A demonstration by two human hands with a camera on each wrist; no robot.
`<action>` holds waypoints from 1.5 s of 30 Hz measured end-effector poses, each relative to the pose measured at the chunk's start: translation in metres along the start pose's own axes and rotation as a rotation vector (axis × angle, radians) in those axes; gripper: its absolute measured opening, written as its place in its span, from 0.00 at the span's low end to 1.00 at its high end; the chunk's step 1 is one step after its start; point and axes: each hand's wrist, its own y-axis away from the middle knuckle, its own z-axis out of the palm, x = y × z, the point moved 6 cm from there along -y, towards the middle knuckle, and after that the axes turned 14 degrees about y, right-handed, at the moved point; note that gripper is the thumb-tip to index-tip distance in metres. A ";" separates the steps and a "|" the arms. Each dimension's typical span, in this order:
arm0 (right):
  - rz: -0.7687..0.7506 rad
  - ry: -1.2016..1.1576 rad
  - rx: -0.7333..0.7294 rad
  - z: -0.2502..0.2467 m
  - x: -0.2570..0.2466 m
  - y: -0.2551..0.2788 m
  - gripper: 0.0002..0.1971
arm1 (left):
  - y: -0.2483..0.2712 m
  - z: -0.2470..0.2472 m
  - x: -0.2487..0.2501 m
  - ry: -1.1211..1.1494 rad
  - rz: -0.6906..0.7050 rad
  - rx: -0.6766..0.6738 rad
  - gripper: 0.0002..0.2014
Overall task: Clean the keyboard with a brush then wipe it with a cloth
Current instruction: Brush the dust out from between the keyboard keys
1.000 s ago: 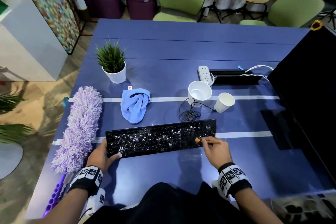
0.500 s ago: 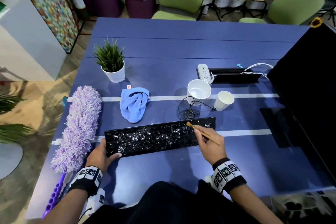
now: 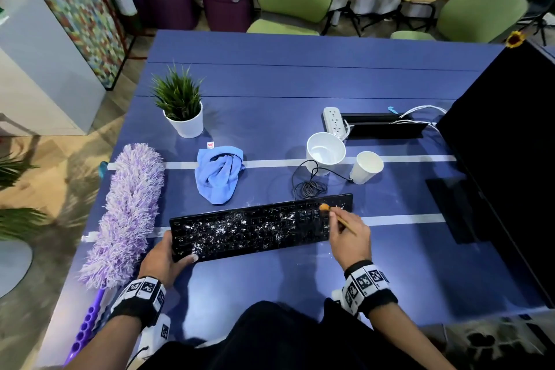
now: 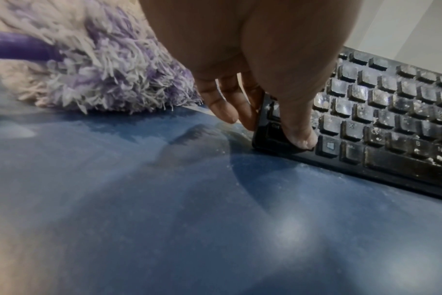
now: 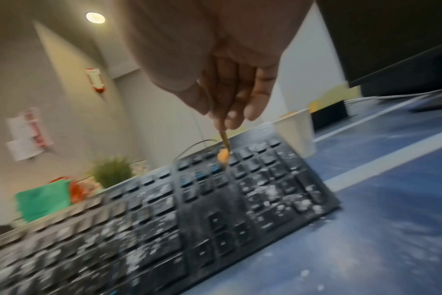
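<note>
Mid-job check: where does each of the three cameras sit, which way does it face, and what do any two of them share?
Head: worn on the head, looking forward and down at the table; shows both forearms, the left hand and the right hand.
Left wrist: low over the table, looking along the left hand gripping the keyboard corner; duster behind.
Right wrist: looks along the right hand pinching the brush over the keyboard's right end; blurred.
Shared: all three show the dusty keyboard; head and right wrist both show the brush and paper cup.

Black wristbands [image 3: 136, 303] with white square-marker tags; dark clothing [image 3: 270, 339]; bare forearms.
</note>
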 end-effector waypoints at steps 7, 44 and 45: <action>-0.084 0.029 0.029 -0.012 0.004 0.000 0.13 | 0.001 -0.001 -0.003 0.026 0.002 -0.002 0.32; 0.129 -0.113 0.060 -0.025 0.040 -0.022 0.05 | 0.001 0.001 -0.004 0.050 -0.002 -0.001 0.32; 0.129 -0.104 0.010 -0.022 0.043 -0.022 0.05 | 0.001 0.001 -0.004 0.052 -0.001 -0.003 0.32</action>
